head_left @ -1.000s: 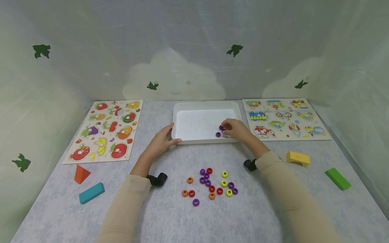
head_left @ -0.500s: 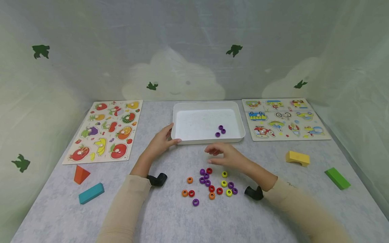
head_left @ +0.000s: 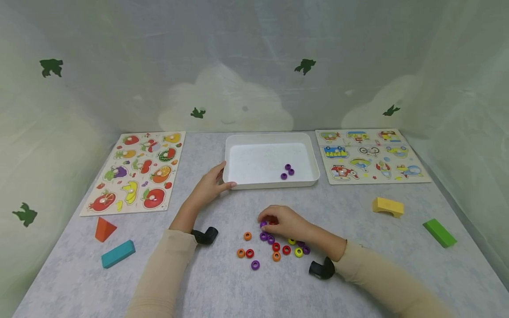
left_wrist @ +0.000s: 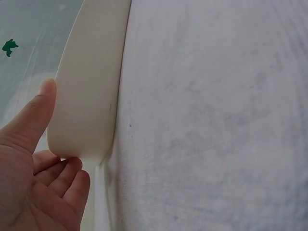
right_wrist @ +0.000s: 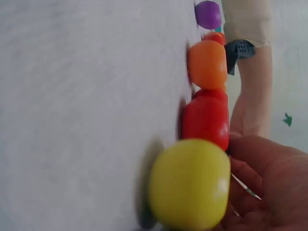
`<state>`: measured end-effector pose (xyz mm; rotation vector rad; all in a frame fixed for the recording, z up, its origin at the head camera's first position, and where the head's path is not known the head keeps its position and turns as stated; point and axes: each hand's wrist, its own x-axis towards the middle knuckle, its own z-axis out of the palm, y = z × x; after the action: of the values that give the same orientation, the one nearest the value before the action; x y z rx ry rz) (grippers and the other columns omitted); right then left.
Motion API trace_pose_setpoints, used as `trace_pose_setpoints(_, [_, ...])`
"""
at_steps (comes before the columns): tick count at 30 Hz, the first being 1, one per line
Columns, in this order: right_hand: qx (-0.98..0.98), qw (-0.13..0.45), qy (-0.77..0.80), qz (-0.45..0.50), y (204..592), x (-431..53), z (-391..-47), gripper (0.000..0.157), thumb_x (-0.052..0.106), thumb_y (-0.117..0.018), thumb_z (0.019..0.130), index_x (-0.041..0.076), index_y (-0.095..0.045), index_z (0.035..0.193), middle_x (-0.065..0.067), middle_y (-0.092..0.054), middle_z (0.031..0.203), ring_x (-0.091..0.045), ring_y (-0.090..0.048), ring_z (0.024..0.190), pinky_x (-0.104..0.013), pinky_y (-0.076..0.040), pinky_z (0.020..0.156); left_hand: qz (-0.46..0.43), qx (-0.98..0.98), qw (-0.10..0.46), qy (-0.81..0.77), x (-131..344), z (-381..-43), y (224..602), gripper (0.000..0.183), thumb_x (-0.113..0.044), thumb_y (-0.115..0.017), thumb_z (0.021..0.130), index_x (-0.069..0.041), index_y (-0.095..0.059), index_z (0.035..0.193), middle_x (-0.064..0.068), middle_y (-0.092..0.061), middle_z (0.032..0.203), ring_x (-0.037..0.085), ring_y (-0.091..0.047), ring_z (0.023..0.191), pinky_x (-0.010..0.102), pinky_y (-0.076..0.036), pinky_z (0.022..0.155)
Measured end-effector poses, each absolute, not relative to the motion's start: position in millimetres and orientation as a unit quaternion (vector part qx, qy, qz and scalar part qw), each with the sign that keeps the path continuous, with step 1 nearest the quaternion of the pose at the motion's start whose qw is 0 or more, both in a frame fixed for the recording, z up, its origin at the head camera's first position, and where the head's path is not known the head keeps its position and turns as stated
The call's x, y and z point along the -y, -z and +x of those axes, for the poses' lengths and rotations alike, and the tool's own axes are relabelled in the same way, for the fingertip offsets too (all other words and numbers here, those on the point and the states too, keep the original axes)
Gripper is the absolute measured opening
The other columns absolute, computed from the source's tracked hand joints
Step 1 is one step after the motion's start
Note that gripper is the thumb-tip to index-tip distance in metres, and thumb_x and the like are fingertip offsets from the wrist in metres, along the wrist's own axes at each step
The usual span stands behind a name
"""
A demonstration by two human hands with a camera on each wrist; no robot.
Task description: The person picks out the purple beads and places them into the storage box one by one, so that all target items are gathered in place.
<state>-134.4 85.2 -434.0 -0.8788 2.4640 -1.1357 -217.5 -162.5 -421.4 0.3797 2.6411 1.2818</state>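
There's the purple bead [head_left: 263, 225], at the far side of the scatter, the right hand [head_left: 287, 223] with thumb and forefinger curled close about it; how firmly, I can't tell! Around it on the table [head_left: 222, 282], loose beads [head_left: 255, 265] in red, orange, yellow and purple, plenty left outside! Beyond, just three purple beads [head_left: 284, 176] sit inside the white tray [head_left: 274, 185], its near corner gripped by the left hand [head_left: 207, 187]. Early going, I'd judge!

An orange wedge [head_left: 105, 229] and a teal block [head_left: 118, 254] lie near the fruit puzzle [head_left: 134, 174].
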Motion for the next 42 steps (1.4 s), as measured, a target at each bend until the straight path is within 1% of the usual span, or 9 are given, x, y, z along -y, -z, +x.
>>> trace_pose_setpoints(7, [-0.856,0.129,0.404,-0.295,422,-86,-136,0.017,0.017,-0.06,0.076,0.014,-0.06,0.093,0.011,-0.053,0.083,-0.004,-0.048,0.073,-0.018,-0.044,0.064,0.133,-0.888,0.086,-0.431,164,-218,424,0.086,-0.043,-0.061,0.068,-0.008,-0.015,0.133,0.01,-0.018,0.134,0.019,-0.026,0.118,0.028,-0.027,0.094])
trace_pose_setpoints(13, [-0.844,0.036,0.443,-0.302,405,-103,-166,0.019,0.011,-0.061,0.075,0.008,-0.06,0.094,0.006,-0.056,0.086,-0.005,-0.052,0.076,-0.02,-0.045,0.07,0.128,-0.89,0.089,-0.429,164,-218,424,0.087,-0.045,-0.06,0.068,-0.009,-0.015,0.133,0.01,-0.017,0.134,0.018,-0.025,0.118,0.027,-0.027,0.094])
trace_pose_setpoints(15, [-0.848,0.009,0.446,-0.285,403,-110,-182,0.018,0.011,-0.06,0.075,0.008,-0.059,0.093,0.004,-0.056,0.087,-0.006,-0.052,0.078,-0.02,-0.045,0.071,0.126,-0.889,0.089,-0.431,164,-218,424,0.088,-0.045,-0.06,0.067,-0.009,-0.015,0.133,0.009,-0.018,0.134,0.018,-0.026,0.118,0.026,-0.028,0.094])
trace_pose_setpoints(17, [-0.855,-0.001,0.452,-0.256,404,-118,-197,0.018,0.011,-0.059,0.076,0.007,-0.058,0.094,0.002,-0.055,0.089,-0.008,-0.052,0.08,-0.021,-0.045,0.073,0.128,-0.888,0.09,-0.432,164,-219,424,0.088,-0.045,-0.06,0.067,-0.008,-0.015,0.133,0.01,-0.017,0.134,0.019,-0.025,0.118,0.027,-0.028,0.094])
trace_pose_setpoints(22, [-0.875,0.016,0.449,-0.182,411,-134,-229,0.019,0.012,-0.058,0.077,0.007,-0.057,0.096,-0.001,-0.056,0.093,-0.013,-0.053,0.085,-0.025,-0.044,0.076,0.13,-0.888,0.089,-0.432,164,-219,424,0.088,-0.045,-0.06,0.067,-0.008,-0.015,0.133,0.01,-0.017,0.134,0.019,-0.025,0.118,0.027,-0.027,0.094])
trace_pose_setpoints(27, [-0.894,0.046,0.424,-0.138,416,-137,-246,0.018,0.01,-0.059,0.077,0.007,-0.059,0.094,-0.002,-0.057,0.09,-0.015,-0.052,0.083,-0.029,-0.043,0.075,0.127,-0.889,0.089,-0.43,163,-219,423,0.088,-0.046,-0.06,0.066,-0.009,-0.015,0.133,0.01,-0.018,0.134,0.018,-0.026,0.118,0.026,-0.028,0.094])
trace_pose_setpoints(34, [-0.909,0.077,0.395,-0.108,419,-132,-253,0.015,0.007,-0.057,0.078,0.007,-0.057,0.093,-0.004,-0.052,0.092,-0.017,-0.049,0.083,-0.027,-0.045,0.067,0.128,-0.889,0.084,-0.432,164,-219,424,0.089,-0.046,-0.06,0.066,-0.009,-0.016,0.133,0.01,-0.018,0.134,0.019,-0.026,0.118,0.027,-0.028,0.094])
trace_pose_setpoints(39, [-0.91,0.073,0.391,-0.115,418,-133,-250,0.02,0.009,-0.058,0.078,0.006,-0.055,0.097,-0.004,-0.05,0.095,-0.017,-0.049,0.086,-0.027,-0.044,0.072,0.13,-0.888,0.086,-0.433,164,-219,424,0.088,-0.046,-0.061,0.066,-0.009,-0.016,0.133,0.01,-0.018,0.134,0.019,-0.026,0.118,0.027,-0.028,0.094])
trace_pose_setpoints(42, [-0.902,0.053,0.402,-0.148,413,-132,-241,0.025,0.011,-0.06,0.076,0.006,-0.054,0.1,-0.007,-0.051,0.096,-0.019,-0.048,0.087,-0.028,-0.044,0.074,0.131,-0.888,0.088,-0.432,164,-219,424,0.088,-0.045,-0.06,0.067,-0.009,-0.015,0.133,0.011,-0.017,0.134,0.02,-0.025,0.118,0.028,-0.028,0.094])
